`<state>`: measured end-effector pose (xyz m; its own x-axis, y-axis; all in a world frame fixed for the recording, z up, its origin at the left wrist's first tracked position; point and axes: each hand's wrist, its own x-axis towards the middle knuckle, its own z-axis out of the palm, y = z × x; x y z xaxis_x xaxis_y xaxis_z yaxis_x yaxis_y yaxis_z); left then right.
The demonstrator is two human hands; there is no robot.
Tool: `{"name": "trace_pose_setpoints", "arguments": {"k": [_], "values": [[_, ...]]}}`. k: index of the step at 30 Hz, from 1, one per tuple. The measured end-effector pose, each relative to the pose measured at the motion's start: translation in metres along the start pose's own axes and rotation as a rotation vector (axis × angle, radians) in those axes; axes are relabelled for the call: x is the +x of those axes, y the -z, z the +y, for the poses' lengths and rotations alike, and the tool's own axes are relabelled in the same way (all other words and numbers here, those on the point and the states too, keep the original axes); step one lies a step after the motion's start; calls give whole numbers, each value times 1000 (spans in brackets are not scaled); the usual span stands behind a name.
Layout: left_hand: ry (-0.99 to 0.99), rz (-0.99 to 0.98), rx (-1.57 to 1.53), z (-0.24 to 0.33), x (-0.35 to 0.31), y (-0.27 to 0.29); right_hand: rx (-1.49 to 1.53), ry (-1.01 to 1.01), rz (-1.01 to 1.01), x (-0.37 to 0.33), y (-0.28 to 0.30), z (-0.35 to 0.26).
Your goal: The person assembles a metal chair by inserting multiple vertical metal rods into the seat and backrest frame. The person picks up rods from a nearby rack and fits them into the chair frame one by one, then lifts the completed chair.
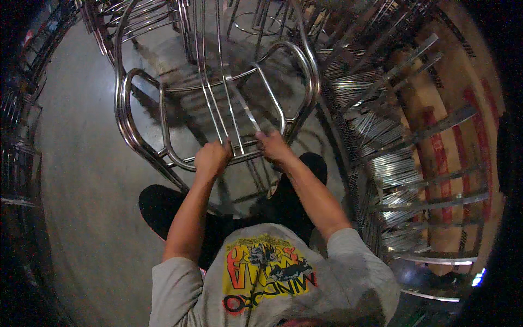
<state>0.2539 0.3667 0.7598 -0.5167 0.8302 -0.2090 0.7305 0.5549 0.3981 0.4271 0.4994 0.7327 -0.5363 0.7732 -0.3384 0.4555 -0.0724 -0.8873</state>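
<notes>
In front of me stands a shiny tubular metal chair frame (314, 82) with curved arms and an inner seat loop (163, 117). Several narrow metal slats (210, 98) run lengthwise across the loop. My left hand (212, 159) is closed at the near seat rail, its fingers around the near end of a slat. My right hand (275, 148) pinches the near end of another flat metal slat (245, 106), to the right of the others. The fingers partly hide both ends and the rail beneath them.
Stacked metal chair frames (147, 22) stand at the far left. On the right, bundles of shiny metal strips (395, 171) lie between projecting metal bars (436, 133), beside brown cardboard (463, 158). My dark-clad knees flank the near side of the frame, above a grey floor (81, 218).
</notes>
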Motion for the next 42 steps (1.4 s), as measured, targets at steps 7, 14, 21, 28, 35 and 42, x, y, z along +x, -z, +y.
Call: {"name": "trace_pose_setpoints", "arguments": {"k": [7, 14, 21, 28, 35, 42], "values": [[17, -92, -18, -13, 13, -46, -641, 159, -78, 42, 1, 27], [-26, -131, -29, -15, 50, -81, -649, 176, -36, 84, -16, 30], [-18, -54, -20, -23, 79, -60, -585, 156, 96, 98, -32, 0], [28, -118, -64, -36, 103, -67, -576, 172, 129, 130, -49, 16], [-5, -81, -57, -84, 145, -71, -630, 150, -20, 214, -107, 24], [32, -85, -107, -77, 173, -85, -640, 137, -5, 237, -96, 39]]}}
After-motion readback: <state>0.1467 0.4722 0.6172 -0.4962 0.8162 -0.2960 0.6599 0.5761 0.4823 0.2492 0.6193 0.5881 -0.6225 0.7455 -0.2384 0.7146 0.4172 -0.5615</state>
